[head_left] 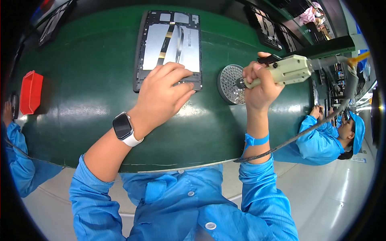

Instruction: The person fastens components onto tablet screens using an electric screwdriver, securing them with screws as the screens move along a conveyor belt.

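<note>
An opened tablet lies on the green work surface, its silver inside and flat ribbon cables showing. My left hand rests over its lower edge, fingers stretched out and spread, with a watch on the wrist. In my right hand is a cream-coloured electric screwdriver, gripped round its body and tilted toward the left. Its tip points into a round screw dispenser with a plate full of small holes; whether a screw sits on the tip is too small to tell.
A red plastic bin stands at the left. More tablets lie at the far right, with another at the far left. The screwdriver's grey cable loops down past my right forearm. Co-workers in blue sit on both sides.
</note>
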`<state>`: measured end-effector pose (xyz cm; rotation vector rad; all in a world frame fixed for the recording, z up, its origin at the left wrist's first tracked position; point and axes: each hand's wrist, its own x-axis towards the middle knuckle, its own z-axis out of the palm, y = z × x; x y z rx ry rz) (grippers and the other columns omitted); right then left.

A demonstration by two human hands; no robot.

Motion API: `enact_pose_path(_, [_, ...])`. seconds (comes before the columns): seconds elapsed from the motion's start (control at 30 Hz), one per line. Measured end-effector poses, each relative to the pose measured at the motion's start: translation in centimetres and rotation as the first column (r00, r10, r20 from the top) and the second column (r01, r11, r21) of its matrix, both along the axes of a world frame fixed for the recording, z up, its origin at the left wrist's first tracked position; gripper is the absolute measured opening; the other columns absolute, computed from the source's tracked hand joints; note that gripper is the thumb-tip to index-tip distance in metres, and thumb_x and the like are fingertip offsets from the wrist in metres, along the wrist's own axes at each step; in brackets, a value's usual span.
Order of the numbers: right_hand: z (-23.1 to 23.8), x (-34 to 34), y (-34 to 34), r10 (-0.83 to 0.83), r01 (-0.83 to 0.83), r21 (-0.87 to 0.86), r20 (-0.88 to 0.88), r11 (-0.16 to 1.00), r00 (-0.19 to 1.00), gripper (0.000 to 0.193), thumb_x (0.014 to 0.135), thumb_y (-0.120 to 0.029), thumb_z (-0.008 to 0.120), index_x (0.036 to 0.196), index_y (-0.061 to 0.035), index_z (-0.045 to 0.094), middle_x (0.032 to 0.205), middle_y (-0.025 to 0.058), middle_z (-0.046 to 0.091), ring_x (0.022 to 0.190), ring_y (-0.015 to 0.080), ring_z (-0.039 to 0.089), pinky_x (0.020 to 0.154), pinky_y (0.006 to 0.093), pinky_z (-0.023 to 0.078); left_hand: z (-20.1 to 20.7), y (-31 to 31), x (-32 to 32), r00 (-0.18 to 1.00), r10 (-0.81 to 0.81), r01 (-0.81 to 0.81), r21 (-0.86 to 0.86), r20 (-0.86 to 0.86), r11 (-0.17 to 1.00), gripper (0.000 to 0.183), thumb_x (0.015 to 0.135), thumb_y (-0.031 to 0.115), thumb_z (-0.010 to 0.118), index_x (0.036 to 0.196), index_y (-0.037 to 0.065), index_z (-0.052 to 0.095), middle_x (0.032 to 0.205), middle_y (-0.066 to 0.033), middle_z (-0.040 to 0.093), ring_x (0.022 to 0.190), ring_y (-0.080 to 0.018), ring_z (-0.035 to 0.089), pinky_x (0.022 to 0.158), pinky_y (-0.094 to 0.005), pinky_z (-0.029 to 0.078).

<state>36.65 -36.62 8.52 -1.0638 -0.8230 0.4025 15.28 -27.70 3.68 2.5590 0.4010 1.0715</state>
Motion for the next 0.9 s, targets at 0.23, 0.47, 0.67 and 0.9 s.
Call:
enact_pose_path(0.23, [-1.5, 0.2, 1.8, 0.003, -0.002, 0.016, -0.047, 1.000, 0.999, 0.022, 0.078, 0.003, 0.062, 0.099, 0.0083, 0.060, 0.064, 0.0068, 0.055, 0.048, 0.0136, 0.050, 0.047, 0.0290, 0.044, 0.6, -0.2, -0.2, 0.999, 0.013, -0.014, -0.024, -0.033, 1.000, 0.016, 0.072, 0.009, 0.080, 0.086, 0.005, 0.072, 0.105, -0.0068, 0.069, 0.106, -0.0286, 0.063, 0.086, -0.0401, 0.052])
enact_pose_path(0.47, [-1.8, 0.3, 1.8, -0.008, 0.008, -0.040, -0.006, 0.999, 1.000, 0.023, 0.078, 0.001, 0.060, 0.099, 0.0086, 0.058, 0.062, 0.0082, 0.053, 0.048, 0.0153, 0.048, 0.050, 0.0329, 0.044, 0.6, -0.2, -0.3, 1.000, 0.000, -0.001, -0.040, -0.026, 0.999, 0.016, 0.072, 0.008, 0.079, 0.087, 0.004, 0.072, 0.108, -0.0078, 0.068, 0.106, -0.0292, 0.063, 0.086, -0.0402, 0.052])
enact_pose_path(0.67, [-1.7, -0.1, 1.9, -0.020, 0.020, -0.045, 0.001, 0.999, 1.000, 0.025, 0.079, 0.000, 0.058, 0.101, 0.0099, 0.056, 0.060, 0.0078, 0.050, 0.048, 0.0163, 0.047, 0.052, 0.0355, 0.044, 0.3, -0.2, -0.4, 1.000, -0.001, 0.001, -0.035, -0.015, 0.999, 0.017, 0.073, 0.007, 0.079, 0.088, 0.003, 0.072, 0.108, -0.0083, 0.068, 0.106, -0.0292, 0.063, 0.086, -0.0402, 0.051])
enact_pose_path(0.9, [-1.7, -0.3, 1.7, -0.013, 0.014, 0.018, -0.029, 1.000, 1.000, 0.019, 0.077, 0.004, 0.061, 0.096, 0.0066, 0.060, 0.067, 0.0075, 0.056, 0.049, 0.0141, 0.051, 0.048, 0.0301, 0.045, 0.0, -0.4, -0.5, 1.000, -0.014, 0.014, -0.038, 0.004, 0.999, 0.013, 0.075, 0.009, 0.076, 0.086, 0.004, 0.072, 0.107, -0.0069, 0.066, 0.107, -0.0267, 0.060, 0.089, -0.0397, 0.048])
